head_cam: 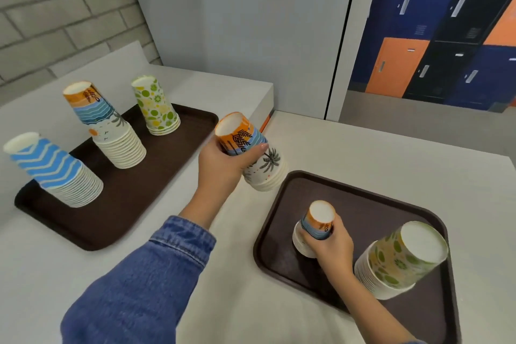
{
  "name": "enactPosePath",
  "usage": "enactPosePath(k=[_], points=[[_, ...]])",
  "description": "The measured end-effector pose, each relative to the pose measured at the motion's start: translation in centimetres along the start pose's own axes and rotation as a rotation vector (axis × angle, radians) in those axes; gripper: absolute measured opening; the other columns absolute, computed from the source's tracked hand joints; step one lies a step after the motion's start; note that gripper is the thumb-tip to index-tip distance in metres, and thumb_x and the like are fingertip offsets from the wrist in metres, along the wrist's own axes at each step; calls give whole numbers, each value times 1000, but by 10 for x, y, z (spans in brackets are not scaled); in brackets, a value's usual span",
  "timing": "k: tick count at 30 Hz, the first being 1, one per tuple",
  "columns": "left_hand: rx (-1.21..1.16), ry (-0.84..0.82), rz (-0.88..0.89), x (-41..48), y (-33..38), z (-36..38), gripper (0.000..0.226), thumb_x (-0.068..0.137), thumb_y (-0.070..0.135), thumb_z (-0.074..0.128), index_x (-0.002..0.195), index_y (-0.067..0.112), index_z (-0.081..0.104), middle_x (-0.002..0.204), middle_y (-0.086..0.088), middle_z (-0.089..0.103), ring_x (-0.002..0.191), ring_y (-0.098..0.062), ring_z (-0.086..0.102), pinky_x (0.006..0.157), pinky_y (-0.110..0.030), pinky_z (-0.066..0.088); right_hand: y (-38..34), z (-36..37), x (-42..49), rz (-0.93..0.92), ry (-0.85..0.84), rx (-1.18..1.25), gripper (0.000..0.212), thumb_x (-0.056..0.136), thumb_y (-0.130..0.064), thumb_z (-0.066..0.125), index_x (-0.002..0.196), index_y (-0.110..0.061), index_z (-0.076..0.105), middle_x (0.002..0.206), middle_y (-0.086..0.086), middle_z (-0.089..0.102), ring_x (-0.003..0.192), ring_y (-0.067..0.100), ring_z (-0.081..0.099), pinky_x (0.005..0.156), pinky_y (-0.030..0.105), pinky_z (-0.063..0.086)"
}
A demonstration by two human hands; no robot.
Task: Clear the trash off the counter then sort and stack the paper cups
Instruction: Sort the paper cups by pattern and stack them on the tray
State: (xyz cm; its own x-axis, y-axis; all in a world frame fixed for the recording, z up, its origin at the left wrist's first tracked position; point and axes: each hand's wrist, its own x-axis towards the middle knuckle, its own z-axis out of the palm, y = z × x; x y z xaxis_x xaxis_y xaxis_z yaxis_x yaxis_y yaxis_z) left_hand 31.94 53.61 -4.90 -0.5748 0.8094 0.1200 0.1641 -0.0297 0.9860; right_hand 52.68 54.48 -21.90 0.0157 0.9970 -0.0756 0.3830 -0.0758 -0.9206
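Observation:
My left hand (223, 165) grips a short upside-down stack of palm-print cups (259, 165), held in the air between the two trays. My right hand (332, 246) grips another small palm-print stack (315, 220) that stands on the right brown tray (371, 204). A lime-print stack (402, 260) stands on the same tray, just right of that hand. On the left brown tray (156, 167) stand three upside-down stacks: blue chevron cups (53, 170), a tall palm-print stack (111, 131) and lime-print cups (156, 106).
The white counter (377, 153) runs under both trays, with a raised step on the left half. A brick wall stands behind the left tray. Coloured lockers (446, 36) show through the opening at the right.

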Motion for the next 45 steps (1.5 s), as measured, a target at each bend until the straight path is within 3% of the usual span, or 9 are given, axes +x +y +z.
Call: enactPosePath(k=[5, 7, 9, 14, 17, 25, 33, 40, 45], points=[[-36, 145, 10, 3, 11, -38, 40, 63, 16, 85, 98, 16, 65, 97, 3, 72, 91, -11, 69, 80, -28, 56, -39, -13, -1, -11, 32, 158, 68, 61, -28, 89, 120, -23, 55, 107, -7, 64, 100, 15, 62, 80, 27, 48], [-30, 206, 39, 6, 22, -59, 40, 65, 17, 84, 100, 17, 65, 98, 4, 71, 91, -9, 69, 79, -24, 56, -71, -17, 0, -32, 14, 264, 70, 59, -26, 90, 121, -21, 57, 107, -6, 66, 98, 13, 63, 82, 29, 50], [10, 299, 100, 16, 40, -85, 45, 65, 20, 85, 105, 13, 66, 98, 6, 71, 90, -5, 69, 78, -21, 55, -107, -14, 0, -67, -43, 386, 65, 60, -20, 89, 118, -20, 59, 105, -8, 67, 96, 8, 64, 82, 29, 50], [187, 522, 250, 63, 91, -163, 53, 59, 39, 87, 101, 13, 69, 96, 0, 73, 88, -9, 69, 81, -34, 58, -194, 25, 6, -145, -228, 588, 41, 65, -13, 85, 98, -26, 62, 96, -9, 70, 88, 5, 67, 73, 22, 52], [302, 578, 303, 97, 111, -195, 63, 55, 46, 84, 106, 12, 67, 101, 0, 72, 92, -11, 68, 82, -37, 57, -241, 61, 13, -177, -293, 652, 40, 66, -15, 84, 99, -24, 63, 97, -9, 71, 89, 7, 69, 74, 23, 54], [555, 610, 171, 153, 73, -225, 61, 66, 38, 83, 112, 6, 59, 112, -11, 68, 102, -26, 65, 79, -36, 54, -357, 134, 34, -319, -353, 737, 45, 66, -15, 86, 105, -18, 63, 102, -5, 71, 91, 9, 70, 75, 23, 57], [530, 550, -7, 160, 9, -224, 62, 65, 38, 84, 111, 6, 57, 110, -12, 66, 102, -29, 62, 78, -33, 47, -429, 198, 39, -524, -415, 646, 44, 64, -17, 88, 100, -19, 63, 99, -4, 71, 89, 10, 70, 79, 28, 58], [400, 502, 92, 156, -4, -227, 72, 59, 43, 85, 115, 12, 53, 105, -3, 66, 96, -18, 63, 79, -31, 52, -452, 247, 32, -692, -433, 435, 51, 62, -26, 88, 103, -25, 57, 99, -11, 67, 93, 7, 66, 84, 34, 58], [449, 503, 55, 152, -4, -231, 72, 58, 40, 87, 116, 6, 58, 114, -11, 51, 110, -23, 52, 90, -28, 44, -462, 270, 34, -737, -474, 280, 58, 61, -30, 88, 110, -19, 58, 103, -6, 68, 94, 10, 66, 83, 33, 58]])
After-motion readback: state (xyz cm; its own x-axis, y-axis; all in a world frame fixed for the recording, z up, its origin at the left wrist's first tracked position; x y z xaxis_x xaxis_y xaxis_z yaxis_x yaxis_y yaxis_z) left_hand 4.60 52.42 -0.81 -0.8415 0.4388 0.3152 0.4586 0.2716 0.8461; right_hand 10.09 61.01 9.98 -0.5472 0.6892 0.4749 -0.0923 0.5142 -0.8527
